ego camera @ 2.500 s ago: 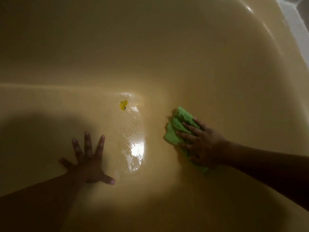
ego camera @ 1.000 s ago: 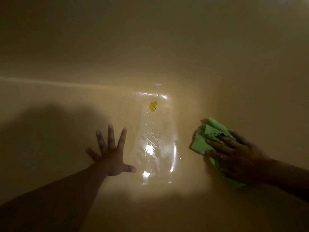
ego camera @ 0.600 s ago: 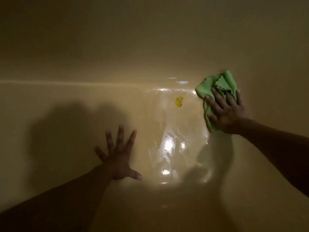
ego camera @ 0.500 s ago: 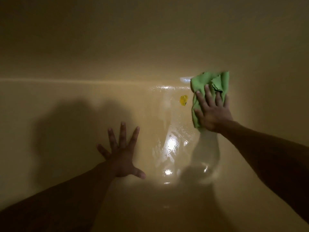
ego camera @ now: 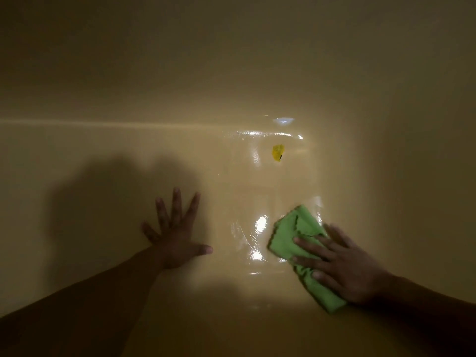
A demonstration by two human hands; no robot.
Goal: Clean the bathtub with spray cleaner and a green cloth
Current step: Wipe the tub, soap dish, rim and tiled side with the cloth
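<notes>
Green cloth (ego camera: 296, 237) flat on the bathtub (ego camera: 103, 161) floor, pressed under the right grip (ego camera: 343, 270), fingers straight and spread. Wet glinting patch (ego camera: 260, 225) just left of the cloth. Small yellow scrap (ego camera: 278, 152) well beyond the cloth. Left grip (ego camera: 175, 239) further left of the cloth, splayed flat, holding nothing.

Bathroom, looking down inside a glossy cream-yellow moulded bathtub (ego camera: 103, 155). The flat floor is near, and a smooth wall curves up at the far side and on the right in one continuous sweep (one-piece tub shell look). A pale crease line runs from the left to the middle where the floor meets the far wall. A wet shiny patch (ego camera: 260, 225) on the floor, right of centre, throws back streaky glare. A folded green cloth with a scalloped edge (ego camera: 296, 235) lies flat on the wet floor under the bare right hand (ego camera: 345, 266): household cleaning gear. Dim warm light.
</notes>
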